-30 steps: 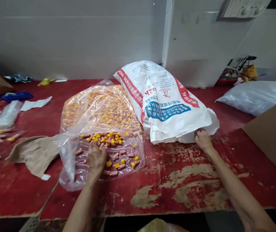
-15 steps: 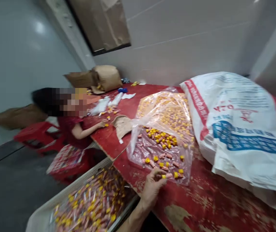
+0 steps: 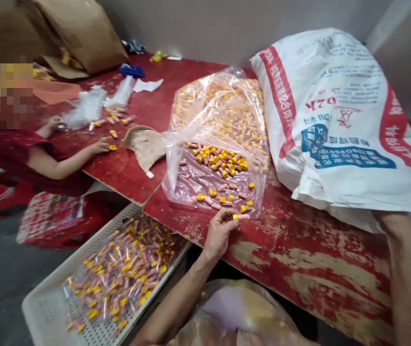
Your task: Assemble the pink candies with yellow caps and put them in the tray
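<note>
One small pink-and-yellow piece (image 3: 240,216) sits pinched between thumb and fingertips of the left hand (image 3: 219,234), right at the open mouth of the clear plastic bag (image 3: 223,139) on the red table (image 3: 299,254). Probably v. light, hard plastic, a bit slick; easy to fumble, so a fingertip pinch across its middle looks like the sensible hold. Piece is partly blurred, so exact shape can't be told.

Bag itself is thin, floppy film w/ many loose pieces inside; it would likely sag and spill if lifted by one edge.

Right hand is hidden: only the forearm shows, running up under the edge of the big white sack (image 3: 338,120), so can't tell if it grips or lies flat. Sack looks full and heavy, woven and soft-sided.

Below the table edge, a white perforated tray (image 3: 43,307) holds wrapped pieces; its near corner is cut off by frame. Another person's hand (image 3: 101,144) rests by scattered pieces at the far left, motion-blurred. Pale bag at bottom centre is mostly cut off.
</note>
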{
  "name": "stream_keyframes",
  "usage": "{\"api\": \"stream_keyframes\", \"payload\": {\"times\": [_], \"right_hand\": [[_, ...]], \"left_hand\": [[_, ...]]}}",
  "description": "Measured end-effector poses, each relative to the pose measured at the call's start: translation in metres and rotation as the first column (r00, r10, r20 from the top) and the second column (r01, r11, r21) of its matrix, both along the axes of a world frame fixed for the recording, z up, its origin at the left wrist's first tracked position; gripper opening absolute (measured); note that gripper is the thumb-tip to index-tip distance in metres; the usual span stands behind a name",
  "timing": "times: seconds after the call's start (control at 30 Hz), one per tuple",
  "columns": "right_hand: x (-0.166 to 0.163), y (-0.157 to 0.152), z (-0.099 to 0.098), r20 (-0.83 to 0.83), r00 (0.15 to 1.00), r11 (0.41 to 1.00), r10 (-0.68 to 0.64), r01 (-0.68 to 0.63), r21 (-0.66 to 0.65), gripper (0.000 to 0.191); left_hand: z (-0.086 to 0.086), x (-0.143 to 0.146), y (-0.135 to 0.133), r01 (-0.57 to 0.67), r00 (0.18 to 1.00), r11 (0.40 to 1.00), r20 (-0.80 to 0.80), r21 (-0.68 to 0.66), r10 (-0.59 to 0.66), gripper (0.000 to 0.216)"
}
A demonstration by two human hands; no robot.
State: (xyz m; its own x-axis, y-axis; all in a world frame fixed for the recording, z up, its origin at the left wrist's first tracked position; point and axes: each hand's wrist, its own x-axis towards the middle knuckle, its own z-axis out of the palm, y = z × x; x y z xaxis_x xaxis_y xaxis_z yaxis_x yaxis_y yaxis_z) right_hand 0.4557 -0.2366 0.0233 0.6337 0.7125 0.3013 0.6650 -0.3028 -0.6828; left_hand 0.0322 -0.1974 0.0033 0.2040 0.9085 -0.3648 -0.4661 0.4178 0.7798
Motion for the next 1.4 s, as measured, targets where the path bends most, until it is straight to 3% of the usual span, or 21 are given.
{"api": "stream_keyframes", "payload": {"times": [0.07,0.13,0.23,0.33,0.43,0.6,0.7,0.77,0.8,0.87,0.93,1.0,1.4], "right_hand": [[-0.017,-0.032,-0.005,-0.065,0.993,0.995,-0.101,0.099,-0.022,0.026],[-0.057,-0.061,-0.012,-0.194,0.968,0.986,-0.157,0.166,0.028,0.041],[-0.129,-0.088,-0.016,-0.305,0.935,0.983,0.183,-0.181,0.035,0.040],[-0.179,-0.091,-0.012,-0.301,0.833,0.875,0.463,-0.485,0.004,0.033],[-0.198,-0.083,-0.009,-0.255,0.775,0.799,0.579,-0.601,-0.013,0.032],[-0.203,-0.071,-0.012,-0.152,0.739,0.742,0.656,-0.669,-0.049,0.030],[-0.204,-0.072,-0.015,-0.114,0.794,0.792,0.597,-0.606,-0.073,0.031],[-0.205,-0.075,-0.017,-0.269,0.832,0.866,0.486,-0.499,0.023,0.030],[-0.205,-0.075,-0.017,-0.390,0.816,0.901,0.428,-0.421,0.106,0.029],[-0.208,-0.076,-0.017,-0.620,0.698,0.933,0.358,-0.244,0.264,0.030],[-0.215,-0.074,-0.017,-0.742,0.562,0.924,0.364,-0.119,0.363,0.036],[-0.226,-0.071,-0.018,-0.773,0.506,0.911,0.383,-0.066,0.408,0.045],[-0.260,-0.055,-0.035,-0.771,0.530,0.879,0.352,0.096,0.468,0.033]], "left_hand": [[-0.002,0.005,-0.003,0.023,1.000,1.000,-0.005,-0.010,-0.023,0.029],[-0.002,0.012,-0.007,0.057,0.998,0.998,-0.017,-0.024,-0.057,0.030],[0.000,0.027,-0.016,0.132,0.991,0.991,-0.008,-0.032,-0.132,0.035],[0.004,0.040,-0.027,0.259,0.966,0.965,0.010,-0.024,-0.259,0.035],[0.007,0.046,-0.033,0.327,0.945,0.945,-0.019,0.008,-0.327,0.031],[0.008,0.040,-0.034,0.273,0.960,0.962,-0.067,0.010,-0.272,0.032],[0.005,0.037,-0.035,0.254,0.966,0.967,-0.044,-0.008,-0.254,0.032],[0.002,0.037,-0.035,0.240,0.970,0.970,-0.029,-0.024,-0.241,0.033],[0.000,0.037,-0.036,0.228,0.973,0.973,-0.022,-0.035,-0.229,0.033],[-0.003,0.038,-0.036,0.198,0.980,0.979,-0.004,-0.058,-0.198,0.034],[-0.005,0.040,-0.037,0.173,0.985,0.982,0.027,-0.078,-0.172,0.035],[-0.005,0.043,-0.038,0.164,0.986,0.982,0.057,-0.092,-0.159,0.038],[-0.004,0.051,-0.046,0.133,0.986,0.981,0.121,-0.145,-0.116,0.039]]}}
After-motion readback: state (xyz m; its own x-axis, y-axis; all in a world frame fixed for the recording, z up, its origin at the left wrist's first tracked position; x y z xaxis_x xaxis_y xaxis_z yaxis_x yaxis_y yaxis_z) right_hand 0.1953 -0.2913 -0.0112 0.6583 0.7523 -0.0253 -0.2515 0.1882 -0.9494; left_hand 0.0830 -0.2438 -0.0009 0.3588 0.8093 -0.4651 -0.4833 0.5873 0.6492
